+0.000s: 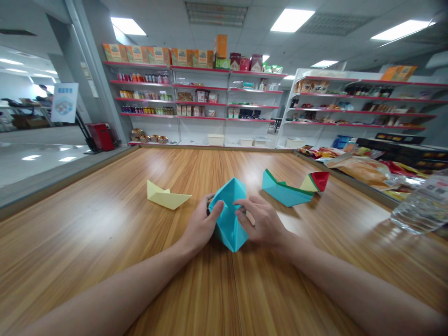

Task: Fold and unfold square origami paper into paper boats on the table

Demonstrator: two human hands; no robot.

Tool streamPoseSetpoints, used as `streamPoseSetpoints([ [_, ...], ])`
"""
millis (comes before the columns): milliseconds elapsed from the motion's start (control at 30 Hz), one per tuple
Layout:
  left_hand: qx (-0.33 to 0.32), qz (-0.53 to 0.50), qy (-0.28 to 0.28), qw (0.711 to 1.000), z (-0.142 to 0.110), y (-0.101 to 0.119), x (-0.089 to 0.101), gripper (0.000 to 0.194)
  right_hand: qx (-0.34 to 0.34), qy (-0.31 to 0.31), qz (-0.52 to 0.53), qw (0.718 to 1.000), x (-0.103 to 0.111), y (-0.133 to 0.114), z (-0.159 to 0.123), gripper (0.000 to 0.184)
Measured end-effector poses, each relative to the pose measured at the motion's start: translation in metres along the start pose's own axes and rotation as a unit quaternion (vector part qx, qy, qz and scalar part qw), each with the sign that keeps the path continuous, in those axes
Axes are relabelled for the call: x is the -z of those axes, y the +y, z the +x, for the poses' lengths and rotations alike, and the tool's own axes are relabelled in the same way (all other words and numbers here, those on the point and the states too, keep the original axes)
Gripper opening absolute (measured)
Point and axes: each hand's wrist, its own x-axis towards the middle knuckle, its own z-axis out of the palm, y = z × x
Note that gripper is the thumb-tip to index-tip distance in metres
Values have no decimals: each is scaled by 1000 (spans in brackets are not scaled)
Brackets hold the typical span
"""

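Note:
A light-blue folded paper boat (231,219) is held above the wooden table (196,289), its hollow facing me. My left hand (203,219) grips its left side, thumb on the inner face and the other fingers behind the paper. At the right edge, my right hand (261,219) has thumb and index finger closed on the paper; its remaining fingers are curled. Left of my hands sits a pale-yellow paper boat (168,198). To the right lies a blue paper boat with a green rim (287,192), overlapping a red and yellow folded paper piece (317,182).
A clear plastic bottle (420,205) stands at the right. Snack bags (364,170) and black boxes (402,149) are piled beyond the table's right edge. Stocked shelves (199,86) line the back wall. A sign on a stand (65,102) and a red box (101,136) are at the left.

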Motion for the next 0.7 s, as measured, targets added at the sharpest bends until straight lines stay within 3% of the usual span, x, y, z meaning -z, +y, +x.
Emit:
streamPoseSetpoints([
  [133, -55, 52, -42, 996, -3, 5, -4, 42, 46, -43, -30, 998, 1, -6, 0, 35],
  [267, -63, 52, -46, 996, -3, 8, -4, 38, 71, -83, -73, 991, 5, -11, -1, 31],
  [433, -25, 45, -9, 999, -3, 6, -2, 37, 18, -88, -77, 993, 11, -16, 2, 33],
  [600, -12, 57, 16, 998, -2, 5, -1, 36, -56, -136, -119, 982, 12, -20, 8, 43],
  [700, -18, 78, 16, 997, -1, 5, 0, 37, -82, -164, -130, 974, 14, -22, 10, 29],
])
